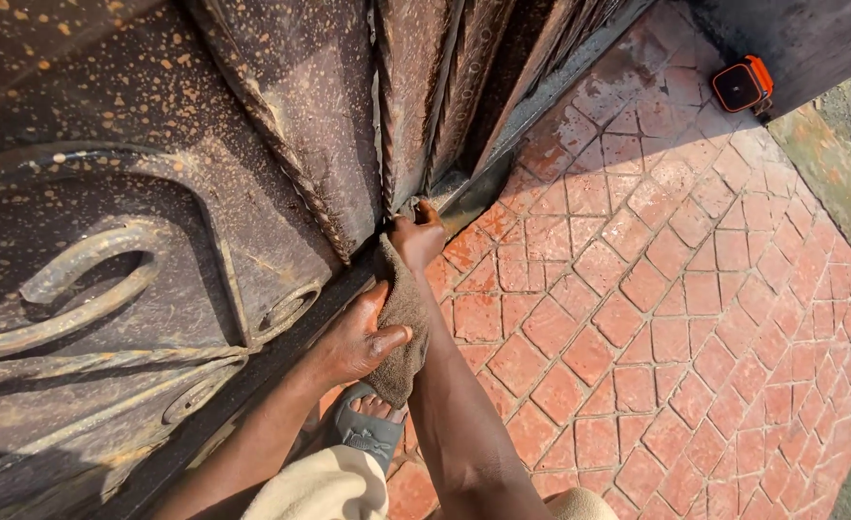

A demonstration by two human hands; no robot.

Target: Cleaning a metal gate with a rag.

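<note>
While crouched low beside a dark, mud-spattered metal gate (156, 144), working with both hands at its bottom edge, where twisted iron bars (392, 106) come down to the sill. Right hand (416, 236) up at the foot of those bars, fingers curled tight and pinching the top end of a brown cloth (401, 327) against the metal; fingertips mostly hidden behind the knuckles. Left hand (353, 342) lower down, thumb laid across the front of the cloth, other fingers wrapped behind it and pressed together, gripping its lower half. Cloth stretched between the two hands, running down along the gate's edge and hanging just above a grey sandal (363, 429) with toes showing. Right forearm crossing in front of the cloth's lower end. Curled scrollwork (79, 279) and small rings (286, 310) on the gate panel to the left, all flecked with dried splashes. Red stamped paving (657, 289) spreading to the right, half in sunlight. Small orange-and-black device (741, 85) sitting near the far wall, well apart from the hands. Pale beige fabric (324, 486) at the bottom edge, near the knees
</note>
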